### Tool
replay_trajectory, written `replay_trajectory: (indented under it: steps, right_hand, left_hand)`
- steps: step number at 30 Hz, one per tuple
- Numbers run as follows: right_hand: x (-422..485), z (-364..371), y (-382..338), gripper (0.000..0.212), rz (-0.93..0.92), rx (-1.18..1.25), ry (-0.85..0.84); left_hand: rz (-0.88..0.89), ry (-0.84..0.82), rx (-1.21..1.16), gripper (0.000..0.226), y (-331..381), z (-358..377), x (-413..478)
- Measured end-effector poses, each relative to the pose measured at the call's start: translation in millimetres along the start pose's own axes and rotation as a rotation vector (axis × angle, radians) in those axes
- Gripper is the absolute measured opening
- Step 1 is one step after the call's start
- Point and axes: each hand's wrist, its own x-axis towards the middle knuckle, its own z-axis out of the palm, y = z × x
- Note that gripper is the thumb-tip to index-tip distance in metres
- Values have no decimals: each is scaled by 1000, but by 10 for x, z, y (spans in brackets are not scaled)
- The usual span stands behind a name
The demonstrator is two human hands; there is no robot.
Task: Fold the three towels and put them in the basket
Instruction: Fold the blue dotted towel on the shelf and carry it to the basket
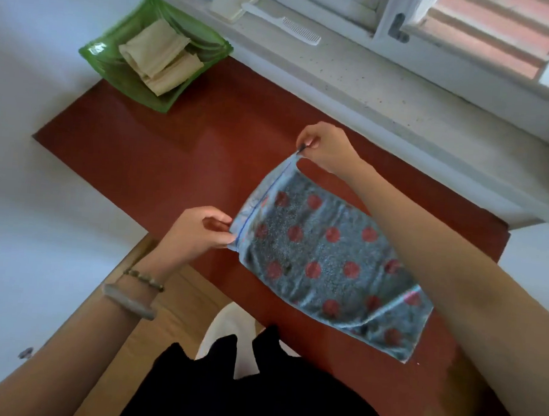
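A grey-blue towel with red dots (324, 260) hangs above the red table top (160, 154), held by its far edge. My left hand (196, 231) pinches the near-left corner of that edge, and my right hand (326, 146) pinches the other corner higher up. The towel's lower end droops toward the table's near-right part. A green basket (99, 49) stands at the table's far left corner. Two folded beige towels (160, 53) lie inside it.
A stone window sill (356, 80) runs along the table's far side, with a white comb (279, 23), a flat pale box and jars on it. A window frame stands behind. White walls flank the table on the left.
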Motion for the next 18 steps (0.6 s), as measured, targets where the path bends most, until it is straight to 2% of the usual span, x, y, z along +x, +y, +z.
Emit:
replay_trajectory:
  steps: [4, 8, 12, 18]
  right_hand:
    - [-517, -422, 367, 17, 62, 60, 31]
    - [-1035, -671, 785, 22, 158, 84, 65]
    - [-1536, -854, 1206, 19, 257, 86, 87]
    - [-2118, -897, 1721, 23, 407, 69, 119]
  left_hand:
    - [61, -62, -48, 22, 211, 535, -335]
    - [121, -188, 48, 21, 362, 1157, -546]
    - [193, -308, 169, 21, 454, 1736, -702]
    - [247, -399, 276, 19, 448, 2446, -852]
